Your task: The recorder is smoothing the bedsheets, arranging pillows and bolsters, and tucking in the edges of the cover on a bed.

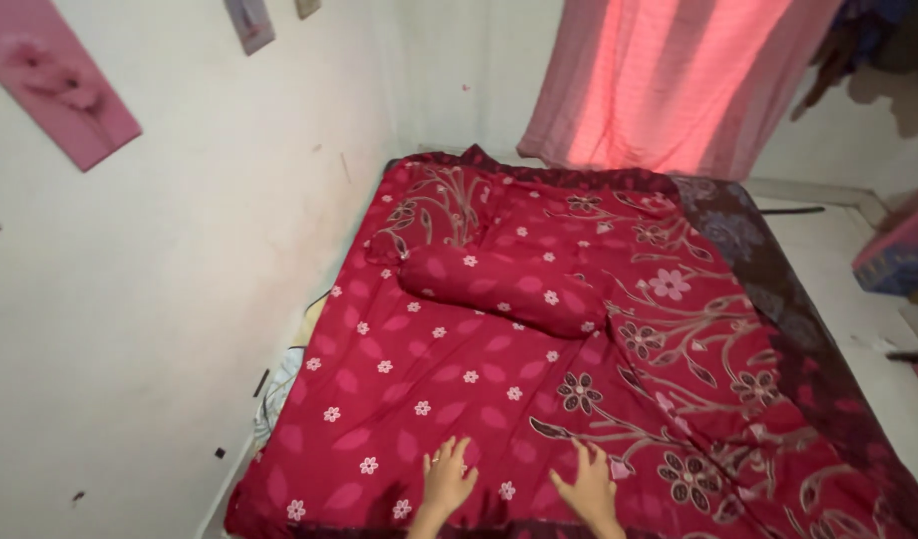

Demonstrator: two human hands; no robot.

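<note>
A mattress lies on the floor under a red bedsheet (459, 399) printed with small white flowers and larger dark floral vines. My left hand (446, 479) rests flat on the sheet near its front edge, fingers spread, a ring on one finger. My right hand (589, 487) lies flat a little to the right, fingers apart as well. Neither hand holds anything. A red bolster pillow (504, 289) in matching fabric lies across the sheet farther back, with a flat pillow (434, 210) behind it by the wall.
A white wall (160, 299) runs along the left side of the mattress, with pink pictures (60, 75) on it. A pink curtain (669, 80) hangs at the back. White floor (858, 299) and a pink and blue box (903, 255) lie to the right.
</note>
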